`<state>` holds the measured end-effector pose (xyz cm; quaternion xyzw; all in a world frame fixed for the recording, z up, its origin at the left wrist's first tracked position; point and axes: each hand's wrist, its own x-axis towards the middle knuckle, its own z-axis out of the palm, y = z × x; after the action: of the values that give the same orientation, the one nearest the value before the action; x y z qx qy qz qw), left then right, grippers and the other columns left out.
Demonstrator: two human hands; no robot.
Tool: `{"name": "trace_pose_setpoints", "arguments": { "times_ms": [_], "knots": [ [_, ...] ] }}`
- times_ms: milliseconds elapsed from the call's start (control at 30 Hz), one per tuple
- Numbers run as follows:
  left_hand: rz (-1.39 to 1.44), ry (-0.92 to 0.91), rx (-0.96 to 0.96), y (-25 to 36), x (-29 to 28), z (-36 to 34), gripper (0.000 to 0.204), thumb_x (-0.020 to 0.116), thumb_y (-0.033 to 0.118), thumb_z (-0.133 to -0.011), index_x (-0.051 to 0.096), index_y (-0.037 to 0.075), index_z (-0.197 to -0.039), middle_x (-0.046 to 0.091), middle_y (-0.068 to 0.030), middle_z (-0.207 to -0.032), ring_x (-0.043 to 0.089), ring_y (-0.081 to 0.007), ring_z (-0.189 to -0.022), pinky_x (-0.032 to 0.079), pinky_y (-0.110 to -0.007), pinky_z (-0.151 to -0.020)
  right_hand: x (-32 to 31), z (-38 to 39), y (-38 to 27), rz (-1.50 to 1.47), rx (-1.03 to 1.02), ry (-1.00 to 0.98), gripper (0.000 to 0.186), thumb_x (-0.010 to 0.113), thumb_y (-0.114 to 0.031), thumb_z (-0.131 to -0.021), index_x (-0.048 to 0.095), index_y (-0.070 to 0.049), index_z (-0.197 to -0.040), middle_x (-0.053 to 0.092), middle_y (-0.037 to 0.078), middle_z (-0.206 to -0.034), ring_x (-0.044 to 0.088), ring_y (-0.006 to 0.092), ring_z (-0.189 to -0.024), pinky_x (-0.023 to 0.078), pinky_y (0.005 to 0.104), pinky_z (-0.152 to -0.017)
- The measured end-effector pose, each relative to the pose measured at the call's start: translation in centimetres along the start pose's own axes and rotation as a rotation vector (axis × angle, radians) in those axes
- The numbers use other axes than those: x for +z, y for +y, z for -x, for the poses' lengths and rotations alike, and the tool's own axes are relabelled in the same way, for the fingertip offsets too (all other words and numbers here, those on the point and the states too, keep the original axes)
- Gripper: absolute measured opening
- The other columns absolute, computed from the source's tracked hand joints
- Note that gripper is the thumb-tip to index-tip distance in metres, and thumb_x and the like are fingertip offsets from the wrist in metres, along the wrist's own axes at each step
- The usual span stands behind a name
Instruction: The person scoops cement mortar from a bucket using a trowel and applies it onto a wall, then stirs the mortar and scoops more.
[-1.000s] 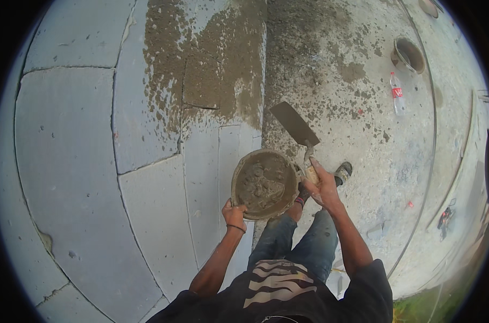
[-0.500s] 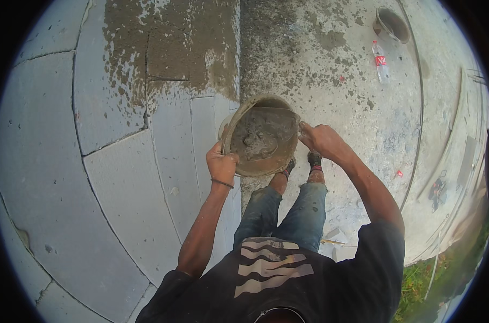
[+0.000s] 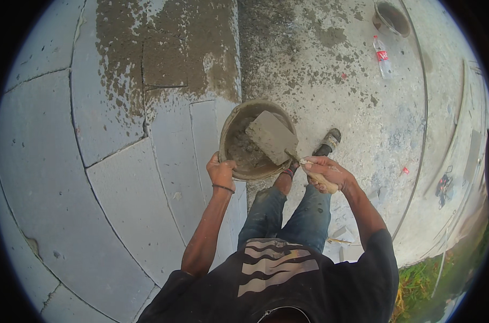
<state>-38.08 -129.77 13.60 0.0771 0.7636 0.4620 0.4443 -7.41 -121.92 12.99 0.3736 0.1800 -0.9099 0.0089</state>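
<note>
My left hand [image 3: 221, 172] grips the near left rim of a round, mortar-smeared bucket [image 3: 226, 131], fingers and thumb closed over its edge. Wet grey mortar [image 3: 238, 146] lies inside. In my right hand [image 3: 330, 175], at the bucket's near right side, is the pale handle of a trowel [image 3: 271, 137]. The trowel's broad, flat blade is coated in mortar and extends over the bucket's opening, covering part of the contents. Whether a load of mortar sits on the blade or only a film, I cannot tell.
A wall of grey blocks [image 3: 120, 199] rises on the left, with wet mortar [image 3: 166, 59] spread over its upper part. Mortar spatters mark the concrete floor [image 3: 357, 124]. A plastic bottle [image 3: 383, 60] lies near a second bucket [image 3: 392, 20] at far right. Block scraps [image 3: 344, 234] lie beside my legs.
My right hand has drawn back toward me and to the right, and the trowel blade now shows above the mortar. The bucket has tipped more level. My right foot has stepped right and forward.
</note>
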Motion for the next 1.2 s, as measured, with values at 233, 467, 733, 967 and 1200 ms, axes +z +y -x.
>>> {"name": "trace_pose_setpoints", "arguments": {
  "times_ms": [233,467,733,967,1200],
  "knots": [
    [0.047,0.092,-0.036,-1.9,-1.5,0.1,0.030,0.051,-0.016,-0.061,0.062,-0.002,-0.085,0.064,-0.0057,-0.079,0.056,-0.0140,-0.066,0.047,-0.026,-0.059,3.0,5.8,-6.0,-0.325,-0.629,0.126,0.048,0.064,-0.017,-0.091,0.047,0.001,-0.132,0.054,0.008,-0.065,0.048,0.0097,-0.041,0.040,0.0234,-0.034],
    [0.044,0.142,-0.027,-1.9,-4.0,2.6,0.026,0.052,-0.015,-0.060,0.062,-0.001,-0.081,0.061,-0.0044,-0.075,0.054,-0.0134,-0.063,0.045,-0.026,-0.056,1.8,10.6,-17.5,-0.276,-1.457,0.919,0.052,0.056,-0.013,-0.096,0.037,0.000,-0.142,0.053,0.006,-0.079,0.049,0.0078,-0.052,0.046,0.0228,-0.045],
    [-0.005,0.200,-0.084,-3.2,-5.4,3.7,0.035,0.053,-0.016,-0.061,0.063,-0.004,-0.092,0.065,-0.0078,-0.086,0.058,-0.0171,-0.071,0.048,-0.027,-0.063,13.8,-13.4,-24.3,1.084,-1.102,0.876,0.052,0.061,-0.010,-0.086,0.047,-0.001,-0.135,0.062,0.025,-0.080,0.062,0.0371,-0.064,0.050,0.0455,-0.058],
    [-0.001,0.155,-0.107,-3.4,-2.9,2.9,0.036,0.052,-0.016,-0.060,0.063,-0.003,-0.092,0.066,-0.0081,-0.087,0.060,-0.0177,-0.073,0.048,-0.027,-0.064,8.1,-10.1,-5.6,0.570,-0.937,0.527,0.061,0.068,-0.012,-0.082,0.046,0.003,-0.137,0.062,0.014,-0.087,0.060,0.0231,-0.064,0.050,0.0341,-0.062],
    [0.047,0.227,-0.024,0.0,5.9,0.0,0.034,0.050,-0.015,-0.061,0.062,-0.002,-0.090,0.064,-0.0071,-0.087,0.059,-0.0173,-0.072,0.049,-0.028,-0.063,-17.8,1.6,3.0,-0.108,-0.425,0.909,0.023,0.064,-0.007,-0.083,0.052,-0.006,-0.102,0.054,0.004,-0.068,0.054,0.0138,-0.049,0.047,0.0297,-0.041]
  ]
}}
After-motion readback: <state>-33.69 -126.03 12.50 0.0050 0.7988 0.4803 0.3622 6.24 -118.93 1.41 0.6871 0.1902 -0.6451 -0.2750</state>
